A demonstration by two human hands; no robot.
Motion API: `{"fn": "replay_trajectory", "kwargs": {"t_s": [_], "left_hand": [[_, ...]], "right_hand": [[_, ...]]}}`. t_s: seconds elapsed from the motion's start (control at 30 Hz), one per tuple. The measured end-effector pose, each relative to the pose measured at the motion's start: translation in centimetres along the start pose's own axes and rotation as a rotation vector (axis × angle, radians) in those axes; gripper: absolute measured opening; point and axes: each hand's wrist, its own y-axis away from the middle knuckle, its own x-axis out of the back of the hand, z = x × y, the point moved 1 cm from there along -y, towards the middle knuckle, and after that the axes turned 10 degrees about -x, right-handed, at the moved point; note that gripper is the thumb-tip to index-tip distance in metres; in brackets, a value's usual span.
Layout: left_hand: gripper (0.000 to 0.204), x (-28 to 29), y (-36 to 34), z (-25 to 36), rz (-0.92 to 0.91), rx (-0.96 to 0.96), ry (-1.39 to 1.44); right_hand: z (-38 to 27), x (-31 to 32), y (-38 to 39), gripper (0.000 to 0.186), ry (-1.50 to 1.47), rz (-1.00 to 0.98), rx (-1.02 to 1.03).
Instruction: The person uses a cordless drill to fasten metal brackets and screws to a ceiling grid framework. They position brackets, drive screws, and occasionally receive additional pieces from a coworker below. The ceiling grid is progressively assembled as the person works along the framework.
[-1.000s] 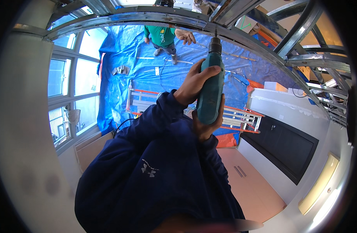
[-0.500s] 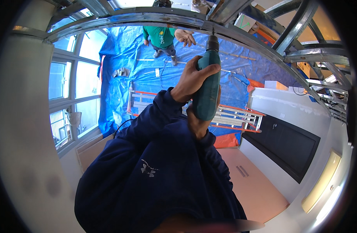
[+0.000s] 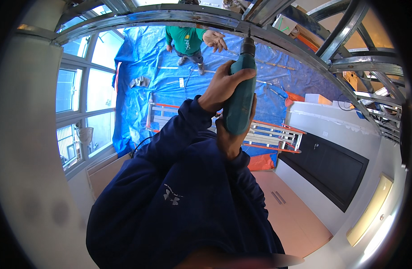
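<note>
A teal power drill (image 3: 238, 110) with a black chuck is held up between both my hands. My left hand (image 3: 221, 86) wraps its body near the front, thumb across the top. Lower down, my right hand (image 3: 229, 142) grips the drill from beneath its rear end; the drill hides most of those fingers. The thin drill bit (image 3: 249, 32) points at the metal stud frame (image 3: 188, 17), and its tip meets or overlaps the rail; I cannot tell how deep it is.
A person in a green shirt (image 3: 184, 40) stands beyond the frame with one hand held out. Blue tarp (image 3: 138, 103) covers the floor, and an orange-edged ladder (image 3: 271, 136) lies behind my arms. Windows (image 3: 100, 94) line the left; a dark door (image 3: 324, 168) is at right.
The drill and both hands have shifted slightly up and to the right. The bit still points at the rail. The other person's hand has moved a little.
</note>
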Motion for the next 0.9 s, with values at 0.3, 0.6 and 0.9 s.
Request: {"fn": "replay_trajectory", "kwargs": {"t_s": [0.3, 0.6, 0.9], "left_hand": [[0.065, 1.4, 0.0, 0.1, -0.130, -0.031, -0.196], [0.078, 5.0, -11.4, 13.4, -0.463, -0.817, -1.441], [0.049, 3.5, -19.1, 12.0, -0.980, -0.384, -1.587]], "right_hand": [[1.3, 0.0, 0.5, 0.102, -0.017, 0.038, 0.002], [0.9, 1.2, 0.8, 0.103, 0.149, 0.052, 0.103], [1.1, 1.4, 1.6, 0.096, 0.008, 0.021, 0.139]]}}
